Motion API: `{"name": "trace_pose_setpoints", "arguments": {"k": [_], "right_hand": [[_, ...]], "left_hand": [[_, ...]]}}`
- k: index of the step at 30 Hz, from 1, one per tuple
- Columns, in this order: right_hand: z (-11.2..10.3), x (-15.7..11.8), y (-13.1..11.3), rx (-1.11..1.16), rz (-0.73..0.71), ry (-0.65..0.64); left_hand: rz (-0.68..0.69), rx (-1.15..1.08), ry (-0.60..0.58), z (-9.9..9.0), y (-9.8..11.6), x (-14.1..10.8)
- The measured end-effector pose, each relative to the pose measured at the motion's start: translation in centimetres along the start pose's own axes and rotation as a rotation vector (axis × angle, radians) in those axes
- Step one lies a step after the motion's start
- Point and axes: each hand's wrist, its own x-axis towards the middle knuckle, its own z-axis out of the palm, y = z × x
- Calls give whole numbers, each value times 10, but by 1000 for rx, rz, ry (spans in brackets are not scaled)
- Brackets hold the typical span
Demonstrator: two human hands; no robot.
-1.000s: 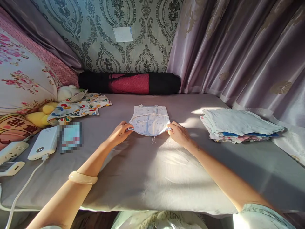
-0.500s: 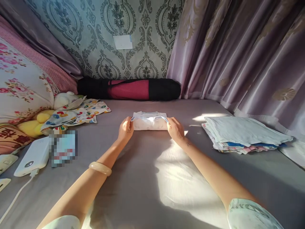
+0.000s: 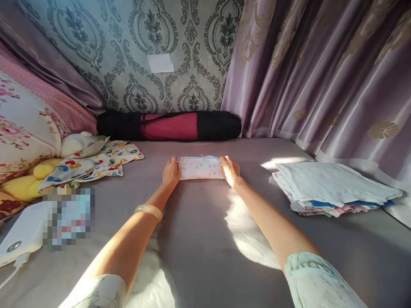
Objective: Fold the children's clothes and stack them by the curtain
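Note:
A small folded white cloth with faint prints and blue edging lies on the grey sheet, between my two hands. Its left end is in the closed fingers of my left hand. At the other end my right hand grips the cloth's upper right corner, fingers together. The thumbs are mostly hidden. Off to the right sits a stack of folded cloths, white on top, with blue and pink layers beneath.
Against the wall lies a black and red rolled bag. On the left are a colourful patterned cloth, a yellow plush, a white power bank with a cable, and a blurred packet. Curtains hang at the right.
The cloth between my hands has turned from a bunched upper edge to a flatter, smoother front with its print showing. The camera view has shifted slightly.

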Motion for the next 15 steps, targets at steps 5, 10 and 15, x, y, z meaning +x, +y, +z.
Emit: {"name": "trace_pose_setpoints", "arguments": {"k": [5,10,15], "right_hand": [[3,8,0,-21,110,-50],[6,16,6,32,185,-31],[12,23,11,75,326,-43]], "left_hand": [[-3,15,-28,4,-2,9],[-57,19,-22,7,-5,17],[-139,3,-14,9,-8,23]]}}
